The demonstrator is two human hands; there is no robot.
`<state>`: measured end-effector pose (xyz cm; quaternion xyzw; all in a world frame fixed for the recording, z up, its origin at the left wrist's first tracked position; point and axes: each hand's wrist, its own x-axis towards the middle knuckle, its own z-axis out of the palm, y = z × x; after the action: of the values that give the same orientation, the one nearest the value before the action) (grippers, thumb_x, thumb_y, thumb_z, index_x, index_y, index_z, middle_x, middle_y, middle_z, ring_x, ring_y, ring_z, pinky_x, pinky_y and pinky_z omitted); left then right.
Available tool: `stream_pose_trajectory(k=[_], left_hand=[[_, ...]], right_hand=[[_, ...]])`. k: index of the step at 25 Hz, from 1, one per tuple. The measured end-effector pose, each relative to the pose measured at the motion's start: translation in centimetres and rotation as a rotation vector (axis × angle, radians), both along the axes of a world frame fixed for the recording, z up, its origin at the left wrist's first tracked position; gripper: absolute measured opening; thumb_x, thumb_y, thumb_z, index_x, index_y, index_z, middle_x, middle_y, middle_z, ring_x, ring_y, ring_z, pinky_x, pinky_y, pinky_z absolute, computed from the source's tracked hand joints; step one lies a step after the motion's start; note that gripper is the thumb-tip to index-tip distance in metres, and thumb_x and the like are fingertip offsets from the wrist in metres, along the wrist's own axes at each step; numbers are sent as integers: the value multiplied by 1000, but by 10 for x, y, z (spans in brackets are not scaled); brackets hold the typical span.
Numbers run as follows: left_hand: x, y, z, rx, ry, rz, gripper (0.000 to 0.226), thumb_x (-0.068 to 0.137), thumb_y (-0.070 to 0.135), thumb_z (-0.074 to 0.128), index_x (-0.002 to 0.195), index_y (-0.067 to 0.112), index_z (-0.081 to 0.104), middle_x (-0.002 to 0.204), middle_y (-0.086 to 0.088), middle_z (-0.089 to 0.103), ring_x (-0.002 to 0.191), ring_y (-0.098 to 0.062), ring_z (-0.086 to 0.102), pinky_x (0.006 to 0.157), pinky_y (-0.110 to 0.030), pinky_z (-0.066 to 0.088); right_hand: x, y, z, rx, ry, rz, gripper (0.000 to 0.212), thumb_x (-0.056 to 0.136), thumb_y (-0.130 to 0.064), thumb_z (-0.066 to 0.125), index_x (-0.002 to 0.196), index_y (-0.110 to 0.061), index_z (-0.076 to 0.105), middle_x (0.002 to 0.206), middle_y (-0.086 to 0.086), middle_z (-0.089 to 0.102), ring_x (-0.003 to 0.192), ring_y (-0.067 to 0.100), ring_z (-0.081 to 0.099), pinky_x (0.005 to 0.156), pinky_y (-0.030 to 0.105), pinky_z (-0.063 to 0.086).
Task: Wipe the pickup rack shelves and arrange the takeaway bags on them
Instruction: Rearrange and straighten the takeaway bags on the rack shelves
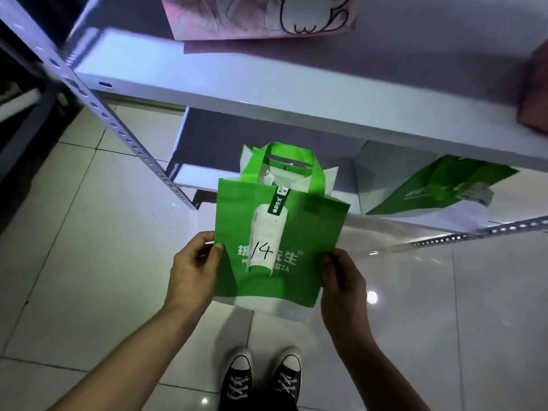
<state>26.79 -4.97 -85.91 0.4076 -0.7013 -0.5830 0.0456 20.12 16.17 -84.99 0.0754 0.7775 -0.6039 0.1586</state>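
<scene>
Both forearms extended forward. Left hand [192, 266] pinches left edge of green bag [278, 244], right hand [344, 281] fingers curled on right edge, near lower shelf [189, 176].

The pink bag [261, 16] on the upper shelf [267, 84] is cut off by the top edge; a receipt [264, 241] covers the middle of the held green bag's [281, 232] lettering; the second green bag [439, 185] is blurred, its print unreadable.
</scene>
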Motion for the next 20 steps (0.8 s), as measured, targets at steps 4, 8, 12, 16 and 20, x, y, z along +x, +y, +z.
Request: stream_pose_trajectory(k=[4, 8, 12, 16, 20], left_hand=[[32, 14, 72, 17, -34, 20, 21, 97, 7, 56, 94, 24, 69, 84, 4, 74, 72, -11, 64, 75, -40, 53], [56, 26, 165, 37, -31, 46, 21, 98, 7, 54, 96, 21, 70, 86, 4, 74, 81, -18, 68, 81, -48, 58], [71, 35, 262, -3, 21, 15, 27, 100, 15, 52, 95, 35, 69, 89, 12, 75, 82, -9, 69, 79, -48, 59], [66, 40, 352, -42, 137, -2, 25, 100, 18, 52, 95, 36, 68, 90, 13, 74, 86, -12, 68, 75, -40, 58], [58, 42, 425, -165, 274, -58, 22, 99, 18, 53, 97, 34, 67, 91, 19, 71, 82, -1, 64, 70, -26, 51]], right_hand=[[28, 5, 63, 12, 3, -50, 26, 102, -1, 48, 91, -15, 66, 70, -9, 66, 57, -2, 52, 50, 12, 42], [43, 9, 155, -7, 3, -83, 24, 102, -6, 50, 94, -18, 69, 77, -2, 70, 63, 6, 59, 55, 24, 50], [52, 9, 254, -32, 102, -105, 27, 102, -7, 52, 90, -23, 70, 79, -2, 73, 67, 15, 67, 58, 31, 57], [52, 12, 347, -153, 124, -181, 20, 102, -9, 53, 98, -18, 70, 92, 2, 76, 88, 28, 71, 81, 49, 61], [46, 11, 412, -232, 188, -231, 15, 101, -8, 55, 98, -16, 68, 98, 11, 74, 86, 22, 66, 83, 40, 56]])
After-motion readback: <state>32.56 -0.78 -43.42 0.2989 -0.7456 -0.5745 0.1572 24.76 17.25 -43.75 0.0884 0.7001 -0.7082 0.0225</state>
